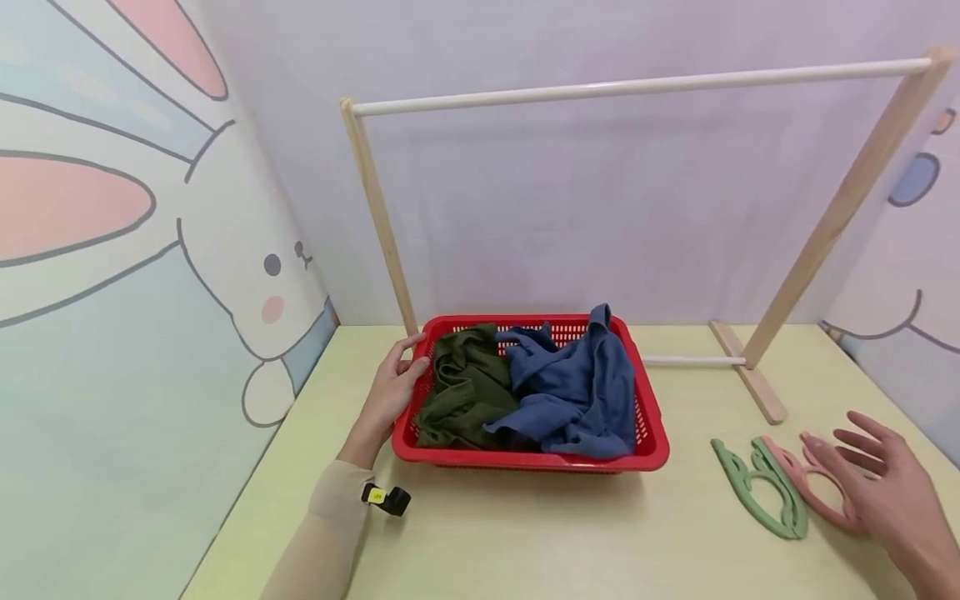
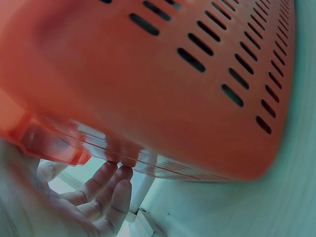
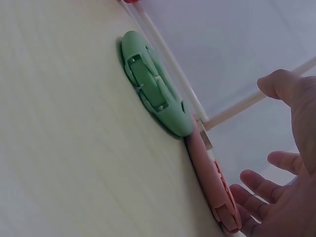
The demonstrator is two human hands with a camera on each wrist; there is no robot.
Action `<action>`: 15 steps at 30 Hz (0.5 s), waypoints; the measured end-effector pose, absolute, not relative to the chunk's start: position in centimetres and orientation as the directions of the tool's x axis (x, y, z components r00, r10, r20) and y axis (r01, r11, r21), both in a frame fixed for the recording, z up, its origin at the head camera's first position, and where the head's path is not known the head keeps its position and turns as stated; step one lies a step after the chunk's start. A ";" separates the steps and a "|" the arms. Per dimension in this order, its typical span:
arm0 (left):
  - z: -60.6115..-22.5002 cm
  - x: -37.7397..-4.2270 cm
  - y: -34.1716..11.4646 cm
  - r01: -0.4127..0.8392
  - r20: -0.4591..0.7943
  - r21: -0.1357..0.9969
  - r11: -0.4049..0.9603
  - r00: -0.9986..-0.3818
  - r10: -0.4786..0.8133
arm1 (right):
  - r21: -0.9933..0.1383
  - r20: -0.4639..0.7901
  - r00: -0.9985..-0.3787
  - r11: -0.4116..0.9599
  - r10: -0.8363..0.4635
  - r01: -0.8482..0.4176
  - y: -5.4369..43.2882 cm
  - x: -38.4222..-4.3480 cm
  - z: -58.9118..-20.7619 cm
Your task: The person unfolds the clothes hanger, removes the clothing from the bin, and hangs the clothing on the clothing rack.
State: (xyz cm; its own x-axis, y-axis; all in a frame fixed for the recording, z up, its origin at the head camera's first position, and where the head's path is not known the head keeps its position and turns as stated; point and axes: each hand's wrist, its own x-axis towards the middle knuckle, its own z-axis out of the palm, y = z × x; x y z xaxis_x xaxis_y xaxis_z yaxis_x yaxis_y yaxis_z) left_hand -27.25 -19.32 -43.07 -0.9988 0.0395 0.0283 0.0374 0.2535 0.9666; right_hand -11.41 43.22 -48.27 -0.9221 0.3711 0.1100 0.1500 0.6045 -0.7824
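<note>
A red plastic basket point(image 1: 525, 459) with slotted walls stands on the table. It holds a crumpled dark green cloth garment point(image 1: 468, 396) on the left and a blue one point(image 1: 570, 387) on the right. My left hand point(image 1: 386, 396) grips the basket's left rim, thumb at the top and fingertips against the outer wall in the left wrist view. At the right, my right hand point(image 1: 892, 492) is held with fingers spread, close over a pink folding hanger point(image 1: 828, 492). Touching that hanger on its left lies a green folding hanger point(image 1: 783, 500).
A rack of wooden posts point(image 1: 843, 208) and a white top rod point(image 1: 637, 88) stands behind the basket. Its right foot point(image 1: 750, 375) reaches forward near the hangers. Walls with rabbit drawings point(image 1: 232, 267) enclose the pale yellow table point(image 1: 510, 542).
</note>
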 end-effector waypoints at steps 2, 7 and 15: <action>-43.1 -27.2 -19.4 0.039 0.030 0.966 0.256 -0.999 0.038 | -0.776 0.115 -0.928 0.615 0.355 0.139 43.4 -11.5 -48.3; -43.1 -27.2 -19.5 0.046 0.037 0.965 0.259 -0.999 0.039 | -0.764 0.094 -0.946 0.631 0.311 0.131 43.5 -11.7 -48.5; -43.1 -27.4 -19.5 0.056 0.044 0.964 0.259 -0.998 0.051 | -0.719 0.126 -0.957 0.689 0.260 0.092 43.6 -11.8 -49.1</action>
State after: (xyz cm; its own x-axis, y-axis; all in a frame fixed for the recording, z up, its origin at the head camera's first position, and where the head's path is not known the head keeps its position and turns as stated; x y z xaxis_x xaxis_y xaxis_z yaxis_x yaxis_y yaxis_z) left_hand -27.37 -19.51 -43.14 -0.9977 0.0507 0.0443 0.0560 0.2594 0.9641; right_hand -11.83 43.55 -49.07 -0.9574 0.2599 0.1261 0.0922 0.6885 -0.7193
